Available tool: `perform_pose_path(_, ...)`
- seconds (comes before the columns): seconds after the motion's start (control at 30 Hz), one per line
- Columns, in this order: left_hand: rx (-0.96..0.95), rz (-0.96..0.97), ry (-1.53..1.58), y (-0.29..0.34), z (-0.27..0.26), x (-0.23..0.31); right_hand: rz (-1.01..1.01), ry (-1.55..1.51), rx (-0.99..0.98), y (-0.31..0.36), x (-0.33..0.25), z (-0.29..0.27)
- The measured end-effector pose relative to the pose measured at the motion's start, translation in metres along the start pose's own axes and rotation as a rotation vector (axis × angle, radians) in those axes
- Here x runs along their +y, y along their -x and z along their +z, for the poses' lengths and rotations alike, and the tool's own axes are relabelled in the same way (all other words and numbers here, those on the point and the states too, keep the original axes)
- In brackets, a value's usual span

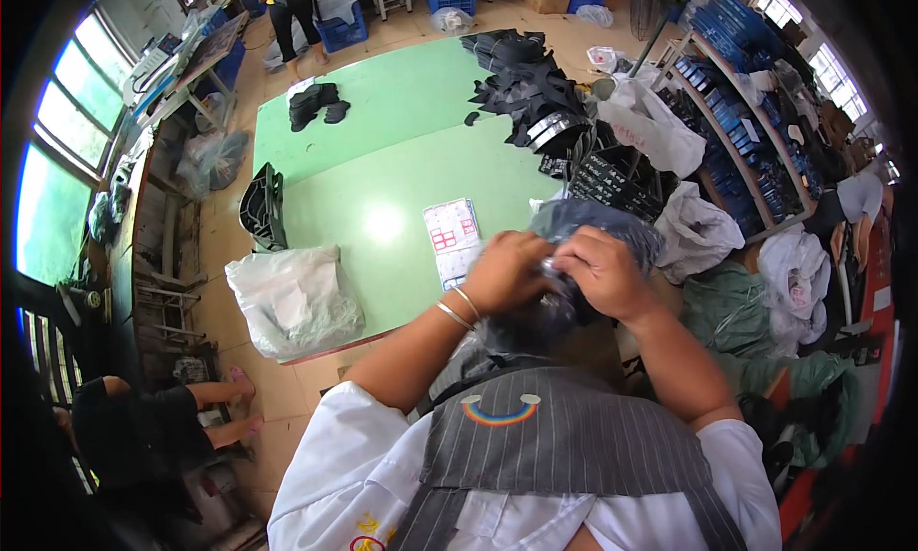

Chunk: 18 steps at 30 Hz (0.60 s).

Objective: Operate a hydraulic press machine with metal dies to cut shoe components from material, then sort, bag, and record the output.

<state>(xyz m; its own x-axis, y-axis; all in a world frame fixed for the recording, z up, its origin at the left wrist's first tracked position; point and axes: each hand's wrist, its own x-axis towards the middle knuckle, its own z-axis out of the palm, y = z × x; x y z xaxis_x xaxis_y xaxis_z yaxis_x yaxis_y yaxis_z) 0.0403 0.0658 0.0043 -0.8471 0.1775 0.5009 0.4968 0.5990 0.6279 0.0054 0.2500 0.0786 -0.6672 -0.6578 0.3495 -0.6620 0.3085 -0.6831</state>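
- The bag, a filmy plastic one with dark contents (609, 217), is at the near right edge of the green-topped table (354, 183), close against the person's front.
- It lies around and under both grips: one bulging part shows beyond the right grip (604, 267), another below the left grip (512, 272), toward the apron (564, 436).
- The right grip is closed, thumb and fingertips pinching a bunched bit of the bag's plastic between the two hands.
- The left grip comes in from the left with fingers bent over the bag, fingertips close to the pinched spot; whether they clench the plastic cannot be told, as they are blurred and partly covered.
- Just left of the left grip lies a white sheet with red printed boxes (449, 240), its near right part behind the hand.
- A black openwork basket (615, 183) stands beyond the bag, which hides its near side.
- What the bag contains cannot be made out through the film, and its lower end is lost in shadow by the apron.
- At lower left, another person in dark clothes (143, 432) is partly lost in the lens's dark rim.
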Motion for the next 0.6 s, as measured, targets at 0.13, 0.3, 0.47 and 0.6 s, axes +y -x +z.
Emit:
perform_pose_path(0.13, 0.023, -0.452, 0.070, -0.007, -0.056, -0.072, 0.053, -0.035, 0.224, -0.006, 0.030, -0.009)
perform_pose_path(0.3, 0.216, -0.179, -0.414, -0.014, -0.107, -0.139, 0.547, -0.085, 0.108, 0.063, 0.091, 0.009)
perform_pose_path(0.47, 0.007, -0.240, -0.649, 0.033, -0.094, -0.242, 0.681, -0.175, -0.099, 0.114, 0.098, 0.059)
perform_pose_path(0.6, -0.014, -0.189, -0.672, 0.043, -0.036, -0.230, 0.754, -0.168, -0.226, 0.126, 0.085, 0.073)
